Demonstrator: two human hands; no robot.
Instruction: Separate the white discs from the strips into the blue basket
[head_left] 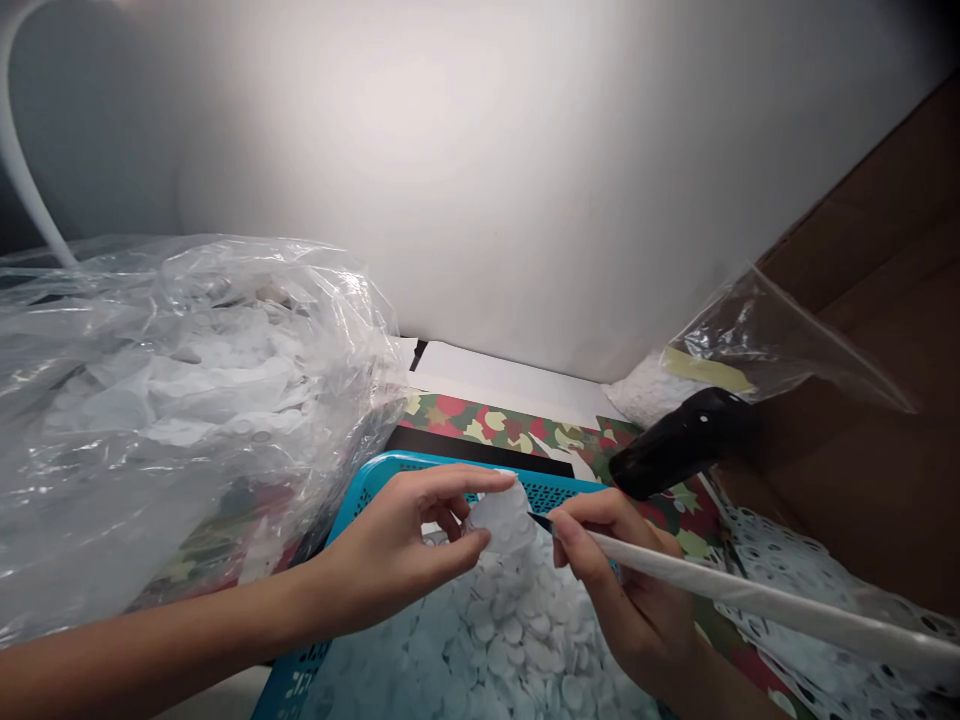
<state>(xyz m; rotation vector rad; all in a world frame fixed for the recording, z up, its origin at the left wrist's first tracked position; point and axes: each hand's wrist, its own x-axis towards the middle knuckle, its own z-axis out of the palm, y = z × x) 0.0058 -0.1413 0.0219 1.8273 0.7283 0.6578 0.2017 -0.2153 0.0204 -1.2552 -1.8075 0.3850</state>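
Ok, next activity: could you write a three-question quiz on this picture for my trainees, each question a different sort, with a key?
1. Multiple choice: which hand holds the pointed, black-tipped tool with a long white shaft?
A) left hand
B) right hand
C) both

2. True or false: the left hand is reaching into the clear plastic bag.

3. Fill in: the blue perforated plastic basket holds many small white pieces that are ____ in shape.

Key:
1. B
2. False; it holds a thin translucent white piece above the basket.
3. round
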